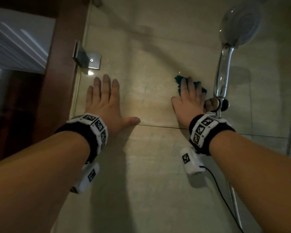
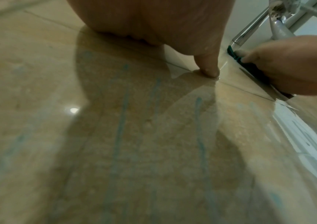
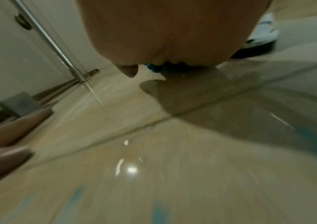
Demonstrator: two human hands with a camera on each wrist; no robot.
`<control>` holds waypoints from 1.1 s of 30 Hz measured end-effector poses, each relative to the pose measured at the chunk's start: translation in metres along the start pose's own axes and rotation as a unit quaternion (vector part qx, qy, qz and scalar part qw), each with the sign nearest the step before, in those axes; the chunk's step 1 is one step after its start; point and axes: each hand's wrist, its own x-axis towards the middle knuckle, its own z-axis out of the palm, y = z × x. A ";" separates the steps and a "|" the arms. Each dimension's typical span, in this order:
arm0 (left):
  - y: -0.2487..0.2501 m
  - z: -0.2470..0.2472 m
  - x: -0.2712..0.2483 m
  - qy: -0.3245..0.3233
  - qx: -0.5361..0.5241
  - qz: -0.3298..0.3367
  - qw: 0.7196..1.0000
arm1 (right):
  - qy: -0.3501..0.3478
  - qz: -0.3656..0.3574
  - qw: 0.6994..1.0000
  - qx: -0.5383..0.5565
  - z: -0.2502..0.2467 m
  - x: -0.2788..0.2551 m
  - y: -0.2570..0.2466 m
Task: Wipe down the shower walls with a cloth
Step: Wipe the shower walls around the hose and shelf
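Cloth point(image 1: 194, 84), a teal wad, sits flat against the tiled wall point(image 1: 149, 52) near its right side, just beside the shower handle point(image 1: 223, 71), pressed there under the straight fingers of the right hand point(image 1: 189, 100). The left hand point(image 1: 104, 101) lies spread and flat on the wall near its left edge, holding nothing. Blue streaks point(image 2: 122, 109) below suggest much wiping remains.

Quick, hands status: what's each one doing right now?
Left hand: open, fingers straight, flat against the tiled wall, holding nothing.
Right hand: open, fingers straight, pressing the teal cloth to the wall.
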 end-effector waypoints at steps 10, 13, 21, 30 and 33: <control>-0.002 0.003 0.002 -0.009 0.007 0.001 1.000 | 0.003 0.039 0.999 0.001 -0.044 0.111 -0.024; -0.002 0.004 0.002 -0.008 0.010 0.000 1.000 | 0.011 -0.017 0.999 -0.043 -0.038 0.102 -0.022; -0.001 -0.001 0.001 -0.019 0.010 -0.001 1.000 | -0.050 -0.120 0.991 -0.039 -0.028 0.073 -0.046; 0.002 0.000 0.000 -0.002 0.014 -0.008 1.000 | -0.091 -0.225 0.964 -0.109 0.007 -0.009 -0.073; 0.002 -0.001 -0.002 -0.004 0.015 -0.006 1.000 | -0.113 -0.277 0.942 -0.151 0.017 -0.043 -0.065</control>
